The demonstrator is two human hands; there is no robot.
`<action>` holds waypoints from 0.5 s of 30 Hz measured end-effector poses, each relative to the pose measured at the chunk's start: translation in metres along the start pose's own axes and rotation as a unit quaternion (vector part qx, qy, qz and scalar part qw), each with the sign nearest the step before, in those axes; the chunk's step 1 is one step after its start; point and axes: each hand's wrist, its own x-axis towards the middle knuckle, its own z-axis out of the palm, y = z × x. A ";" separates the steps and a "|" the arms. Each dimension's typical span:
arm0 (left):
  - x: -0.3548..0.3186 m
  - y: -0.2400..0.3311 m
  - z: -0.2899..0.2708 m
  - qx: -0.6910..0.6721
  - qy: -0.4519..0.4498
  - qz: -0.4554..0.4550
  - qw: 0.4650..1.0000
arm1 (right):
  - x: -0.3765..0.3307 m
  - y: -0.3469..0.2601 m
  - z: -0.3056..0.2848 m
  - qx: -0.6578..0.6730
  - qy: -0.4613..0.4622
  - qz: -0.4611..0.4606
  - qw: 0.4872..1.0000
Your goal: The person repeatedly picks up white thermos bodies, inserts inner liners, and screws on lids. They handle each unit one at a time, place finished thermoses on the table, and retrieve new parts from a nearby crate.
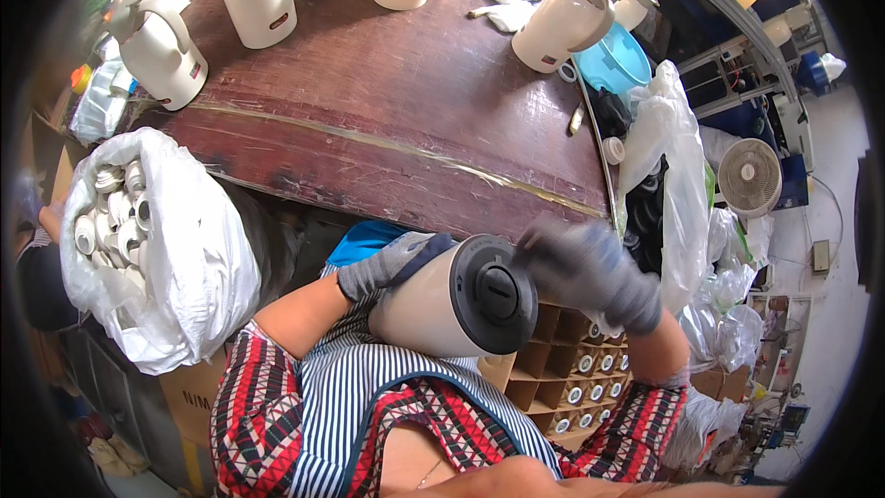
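A cream vacuum jug point(417, 314) lies on its side across my lap, its round black base point(473, 290) turned to the right. In the base sits a smaller black disc with a slot. My left hand point(392, 263), in a grey glove, grips the jug's body from above. Close to the base's right edge is my right hand point(595, 272), also gloved in grey. Motion smears its fingers, so whether they hold anything cannot be made out. The jug's other end is hidden.
Cream jugs point(256, 0) stand along the reddish-brown table point(387, 92). At left, a white bag point(198, 258) holds pale plastic parts. Right of the table are a blue basin point(616, 60), plastic bags point(673, 184) and a fan point(749, 177). A divided carton point(553, 360) sits below my right hand.
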 end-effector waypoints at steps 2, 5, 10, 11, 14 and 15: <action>-0.002 -0.009 -0.011 0.058 -0.020 0.045 0.997 | 0.024 0.056 -0.001 0.089 0.083 0.167 0.978; 0.017 -0.044 -0.011 -0.102 -0.089 0.057 0.989 | 0.036 0.176 0.053 -0.090 0.050 0.236 0.966; -0.021 0.055 0.011 -0.248 0.036 -0.120 0.961 | 0.027 0.175 0.099 -0.165 0.268 0.247 0.916; -0.022 0.041 0.006 -0.262 0.030 -0.085 0.961 | 0.023 0.139 0.090 -0.074 0.296 0.202 0.931; 0.022 -0.082 -0.005 -0.144 0.060 0.136 0.978 | -0.017 0.033 0.092 0.089 0.193 -0.100 0.972; 0.020 -0.068 -0.001 -0.001 0.070 0.170 0.983 | -0.041 0.053 0.121 0.249 0.156 -0.078 0.953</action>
